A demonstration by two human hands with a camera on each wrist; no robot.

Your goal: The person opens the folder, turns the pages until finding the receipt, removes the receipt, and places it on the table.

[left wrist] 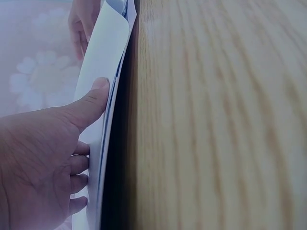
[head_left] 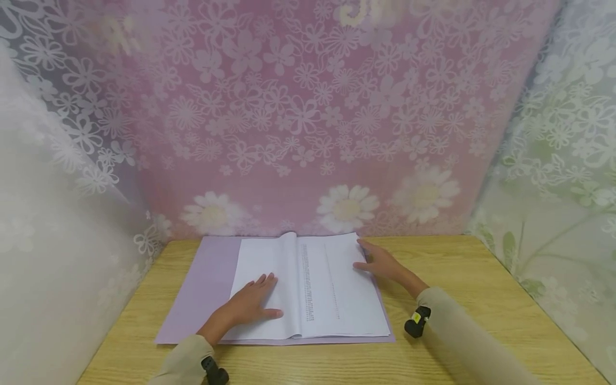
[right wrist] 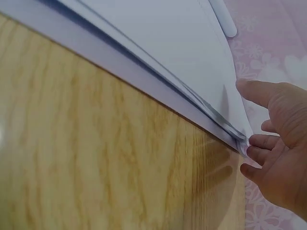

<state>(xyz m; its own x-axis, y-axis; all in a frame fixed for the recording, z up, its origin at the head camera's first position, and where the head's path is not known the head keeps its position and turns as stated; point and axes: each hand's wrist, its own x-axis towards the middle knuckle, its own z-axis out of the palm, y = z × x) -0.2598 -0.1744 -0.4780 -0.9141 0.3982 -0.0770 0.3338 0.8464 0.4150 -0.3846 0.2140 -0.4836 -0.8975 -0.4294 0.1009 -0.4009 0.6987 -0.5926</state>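
Note:
A lavender folder point(head_left: 210, 289) lies spread open with a stack of white paper point(head_left: 358, 299) inside; the right page carries columns of small print. My left hand point(head_left: 255, 303) rests on the left page, fingers extended and thumb pointing toward the raised fold point(head_left: 290, 283) of paper in the middle. In the left wrist view, the left thumb point(left wrist: 91, 103) lies over the white sheet. At the far right corner of the stack is my right hand point(head_left: 382, 263), its fingertips right at the page edges. The right wrist view shows its thumb point(right wrist: 259, 92) apart from the other fingers.
Under the folder is a wood-grain table point(head_left: 462, 289). A pink flowered backdrop point(head_left: 308, 139) stands behind its far edge, with pale flowered sheets point(head_left: 572, 176) on both sides. Each sleeve has a small black device point(head_left: 417, 322) strapped at the wrist.

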